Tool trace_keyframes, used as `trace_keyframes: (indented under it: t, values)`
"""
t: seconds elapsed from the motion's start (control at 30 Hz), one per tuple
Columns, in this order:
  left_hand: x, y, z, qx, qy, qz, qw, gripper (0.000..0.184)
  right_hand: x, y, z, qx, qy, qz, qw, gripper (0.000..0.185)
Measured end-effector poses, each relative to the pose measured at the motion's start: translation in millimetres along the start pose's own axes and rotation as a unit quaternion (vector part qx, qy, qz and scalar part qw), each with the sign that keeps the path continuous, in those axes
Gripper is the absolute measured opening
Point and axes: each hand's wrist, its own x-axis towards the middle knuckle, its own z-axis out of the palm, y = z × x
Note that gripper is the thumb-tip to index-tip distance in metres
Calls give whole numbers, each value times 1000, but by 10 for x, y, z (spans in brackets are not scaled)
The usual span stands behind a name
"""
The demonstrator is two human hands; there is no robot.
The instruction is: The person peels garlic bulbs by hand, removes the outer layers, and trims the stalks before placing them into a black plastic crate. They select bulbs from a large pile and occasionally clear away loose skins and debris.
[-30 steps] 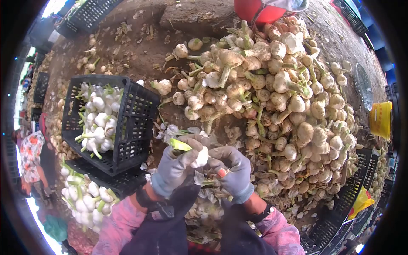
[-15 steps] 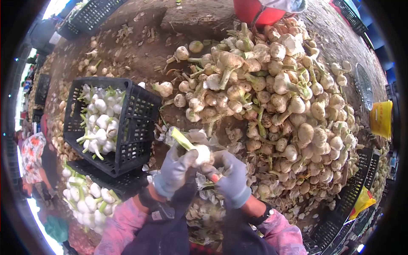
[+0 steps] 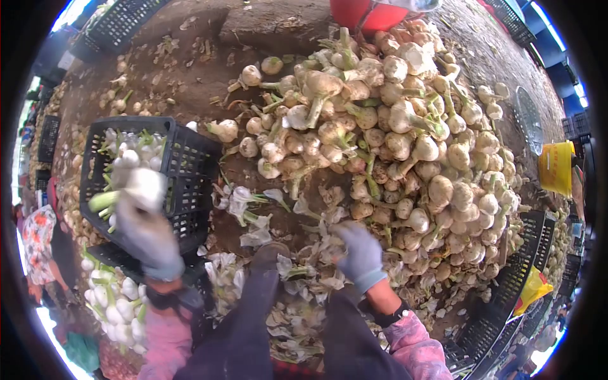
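My left hand [image 3: 149, 237], gloved and blurred by motion, grips a white garlic bulb [image 3: 145, 190] with a green stem. It is over the near side of the black crate [image 3: 190, 180], which holds peeled white bulbs. My right hand [image 3: 361, 253], also gloved, hangs over the loose skins beside the large pile of unpeeled garlic [image 3: 411, 149]. Its fingers point up and left; what they hold, if anything, is too blurred to tell. Several bright bulbs [image 3: 117, 304] with green stems lie below the crate.
A red bucket [image 3: 369, 14] stands behind the pile. At the right are a yellow bucket [image 3: 556, 168], a black crate [image 3: 522, 266] and a yellow bag [image 3: 534, 291]. A person [image 3: 39, 244] in a floral top is at the far left. Papery skins [image 3: 240, 206] litter the ground.
Both hands were together at the bulb. My left hand has moved left with it to the crate, and my right hand has let go and stayed near the pile. The view has shifted slightly.
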Motion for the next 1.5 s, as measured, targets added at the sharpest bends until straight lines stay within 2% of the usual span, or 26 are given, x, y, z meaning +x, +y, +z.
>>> trace_keyframes:
  t: [0.03, 0.1, 0.13, 0.23, 0.3, 0.37, 0.43, 0.5, 0.53, 0.6, 0.67, 0.8, 0.87, 0.93, 0.97, 1.03, 1.1, 1.13, 1.2, 1.23, 1.27, 1.3, 1.33, 1.37, 1.43, 1.5]
  values:
    - [137, -187, -20, -38, 72, -44, 996, 21, -10, 108, -42, -7, 50, 48, 998, 53]
    - [329, -244, -59, -343, 133, -186, 911, 31, 55, 358, 0, -87, 146, 71, 983, 56]
    - [306, -102, -67, -399, 123, -205, 885, 37, 115, 409, 29, -109, 153, 87, 978, 57]
    - [-42, 439, 83, -433, -17, -162, 887, 38, 380, 427, 55, -167, 141, 166, 962, 58]
    - [-312, 607, 362, -472, -122, -24, 873, 35, 525, 402, 83, -196, 91, 252, 943, 57]
    - [-516, 758, 543, -544, -256, 31, 798, 35, 530, 540, 157, -193, 54, 240, 950, 53]
    - [-735, 857, 603, -554, -418, -26, 719, 35, 463, 690, 187, -159, 70, 182, 968, 50]
    - [-963, 936, 711, -554, -469, -57, 685, 32, 349, 775, 210, -87, 133, 76, 984, 49]
    - [-1118, 937, 785, -559, -529, -165, 617, 31, 291, 753, 236, -85, 118, 84, 986, 49]
    - [-1194, 905, 843, -522, -545, -82, 651, 30, 262, 646, 158, -85, 94, 97, 987, 50]
    - [-1261, 904, 868, -486, -549, -36, 679, 30, 322, 524, 115, -178, 92, 117, 973, 52]
    - [-1354, 875, 897, -520, -556, -174, 625, 30, 441, 430, 171, -263, 94, 118, 953, 57]
    - [-1408, 835, 940, -523, -539, -213, 626, 31, 452, 298, 187, -243, 81, 78, 963, 56]
    - [-1502, 758, 1039, -501, -492, -185, 687, 31, 536, 295, 328, -203, 46, 9, 978, 57]
    - [-1557, 715, 1078, -489, -470, -169, 715, 31, 607, 303, 469, -228, 54, -36, 972, 56]
    - [-1573, 690, 1068, -486, -468, -176, 717, 33, 785, 221, 676, -276, 73, -127, 950, 54]
    - [-1496, 714, 987, -494, -470, -201, 704, 33, 977, 70, 614, -117, -25, 69, 990, 49]
    - [-1480, 676, 1003, -505, -473, -215, 689, 38, 1043, 18, 598, -33, -74, 164, 983, 46]
    - [-1492, 565, 1018, -526, -477, -252, 658, 48, 910, 326, 656, 51, 36, 41, 997, 44]
    - [-1487, 565, 990, -526, -482, -220, 666, 56, 819, 432, 691, 90, 89, -21, 992, 43]
    - [-1454, 611, 937, -526, -486, -188, 672, 64, 749, 370, 671, 284, 79, 108, 950, 44]
    - [-1409, 665, 878, -527, -489, -154, 678, 72, 644, 188, 602, 469, 51, 109, 875, 46]
    - [-1346, 712, 820, -477, -503, -56, 719, 89, 524, -66, 524, 635, 22, 105, 765, 48]
    - [-1331, 778, 790, -453, -453, 58, 766, 87, 404, -204, 507, 776, -8, 97, 623, 51]
    - [-1312, 885, 667, -542, -498, -109, 668, 83, 234, -69, 664, 761, -52, 89, 640, 50]
    - [-1266, 849, 592, -570, -507, -170, 624, 77, 241, -118, 679, 749, -44, 32, 661, 45]
